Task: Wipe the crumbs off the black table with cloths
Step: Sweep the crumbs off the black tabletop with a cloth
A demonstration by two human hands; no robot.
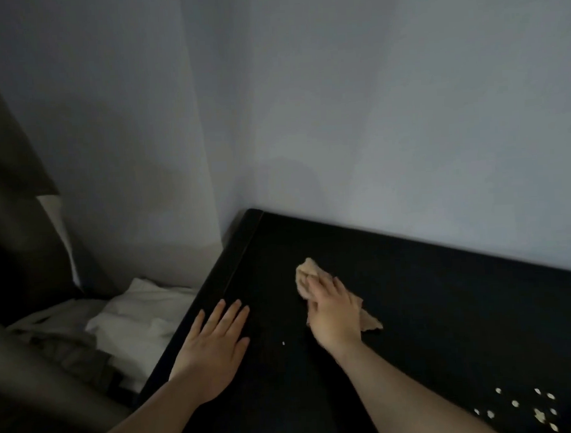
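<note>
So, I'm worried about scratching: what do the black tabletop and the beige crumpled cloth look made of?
Black tabletop: probably painted or lacquered wood, smooth, low sheen; a board seam runs near its left edge. Beige crumpled cloth: soft fabric, matte, judging by its limp folds.

Only the two arms of the person are showing. The left forearm (pixel 145 414) and the right forearm (pixel 402 395) are appearing bare all the way to the wrist. The left grip (pixel 215 349) and the right grip (pixel 332 316) are appearing bare too. The nails (pixel 237 302) on the left grip are looking short and rounded. The dim light is hiding finer details.
</note>
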